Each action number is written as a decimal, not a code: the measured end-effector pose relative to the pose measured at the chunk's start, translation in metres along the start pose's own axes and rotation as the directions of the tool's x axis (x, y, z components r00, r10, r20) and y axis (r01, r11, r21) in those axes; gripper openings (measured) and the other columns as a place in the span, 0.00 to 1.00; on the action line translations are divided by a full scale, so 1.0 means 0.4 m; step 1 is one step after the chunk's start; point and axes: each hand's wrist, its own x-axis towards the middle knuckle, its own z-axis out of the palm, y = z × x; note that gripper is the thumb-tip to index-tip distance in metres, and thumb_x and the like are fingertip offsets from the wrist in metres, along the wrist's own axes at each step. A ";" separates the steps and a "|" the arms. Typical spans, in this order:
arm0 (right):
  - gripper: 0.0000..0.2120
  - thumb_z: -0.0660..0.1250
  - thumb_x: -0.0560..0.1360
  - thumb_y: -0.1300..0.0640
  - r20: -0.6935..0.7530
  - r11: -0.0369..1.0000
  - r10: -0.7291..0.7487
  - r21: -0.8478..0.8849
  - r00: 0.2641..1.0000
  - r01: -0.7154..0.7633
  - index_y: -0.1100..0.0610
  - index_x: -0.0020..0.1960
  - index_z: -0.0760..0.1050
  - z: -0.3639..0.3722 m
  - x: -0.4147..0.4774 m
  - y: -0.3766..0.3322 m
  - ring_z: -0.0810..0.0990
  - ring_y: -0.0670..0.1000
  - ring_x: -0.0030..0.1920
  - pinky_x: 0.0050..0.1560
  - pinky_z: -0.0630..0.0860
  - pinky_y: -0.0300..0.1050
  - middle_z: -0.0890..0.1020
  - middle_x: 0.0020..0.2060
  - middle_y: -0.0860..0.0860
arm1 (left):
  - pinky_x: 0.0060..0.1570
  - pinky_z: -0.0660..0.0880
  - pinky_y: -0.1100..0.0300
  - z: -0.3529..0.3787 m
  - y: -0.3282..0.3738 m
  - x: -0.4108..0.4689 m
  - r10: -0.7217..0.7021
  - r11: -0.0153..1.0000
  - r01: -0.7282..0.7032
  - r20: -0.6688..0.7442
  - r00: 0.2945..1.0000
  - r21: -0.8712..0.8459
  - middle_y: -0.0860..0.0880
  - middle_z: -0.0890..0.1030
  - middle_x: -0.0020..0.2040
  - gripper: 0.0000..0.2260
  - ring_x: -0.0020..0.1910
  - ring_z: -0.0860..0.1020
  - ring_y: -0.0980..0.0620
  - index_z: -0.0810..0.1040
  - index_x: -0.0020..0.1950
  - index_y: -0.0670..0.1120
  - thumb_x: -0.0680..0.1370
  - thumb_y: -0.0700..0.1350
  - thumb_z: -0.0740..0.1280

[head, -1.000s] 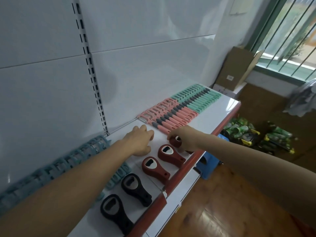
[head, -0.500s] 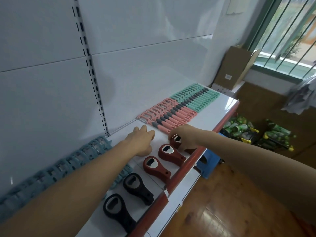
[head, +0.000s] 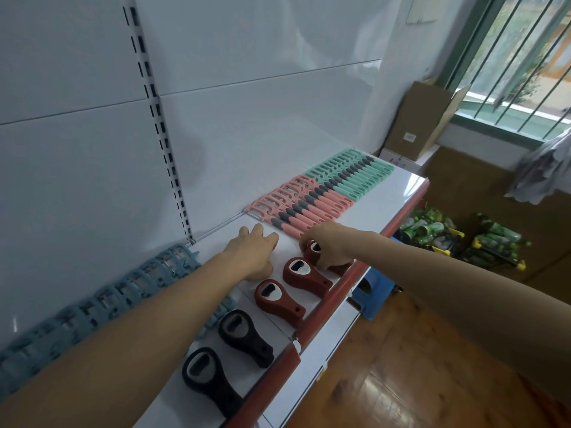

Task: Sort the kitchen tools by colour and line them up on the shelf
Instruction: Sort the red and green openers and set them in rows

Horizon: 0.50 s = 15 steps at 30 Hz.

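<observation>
Head view: a person reaches both arms over a white shelf.
Right hand: fingers curled round the head of a red opener, which lies flat on the shelf beneath them, at the front lip.
Left hand: flat on bare shelf just left of those fingers, fingers straight, holding nothing.
Row: two red neighbours sit just behind the right fingers along the lip, then two black openers.
Past the fingertips: pink peelers very near, green peelers farther on.
Left of the left wrist: blue peelers along the wall.
Doing it well: I'd swing the handle to its neighbours' slant, match their gap, and keep it clear of the pink peelers and inside the lip.
Against a second ago: almost nothing differs; same grip, same spot, left hand unmoved.
</observation>
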 end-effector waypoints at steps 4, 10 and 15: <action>0.24 0.78 0.70 0.55 0.004 1.000 0.002 0.005 1.000 -0.002 0.49 0.64 0.76 0.005 0.007 0.003 0.73 0.53 0.56 0.51 0.74 0.47 0.78 0.58 0.50 | 0.55 0.73 0.49 0.002 -0.001 -0.001 -0.001 1.000 0.001 -0.002 1.000 0.004 0.43 0.67 0.67 0.17 0.64 0.67 0.41 0.67 0.68 0.49 0.80 0.46 0.63; 0.24 0.78 0.71 0.57 0.024 1.000 -0.005 0.012 1.000 0.005 0.50 0.64 0.76 -0.001 0.009 0.003 0.74 0.52 0.54 0.49 0.74 0.46 0.77 0.55 0.48 | 0.53 0.72 0.51 0.002 -0.008 0.001 0.011 1.000 -0.011 -0.009 1.000 -0.010 0.43 0.67 0.66 0.17 0.63 0.67 0.41 0.68 0.68 0.49 0.79 0.46 0.63; 0.22 0.77 0.71 0.56 -0.007 0.999 -0.032 0.014 0.999 0.032 0.49 0.64 0.77 0.010 -0.002 0.017 0.76 0.53 0.56 0.57 0.78 0.51 0.79 0.57 0.49 | 0.52 0.72 0.52 0.008 -0.015 0.001 0.020 1.000 -0.020 -0.022 1.000 -0.012 0.44 0.68 0.67 0.16 0.63 0.67 0.42 0.68 0.68 0.49 0.80 0.46 0.63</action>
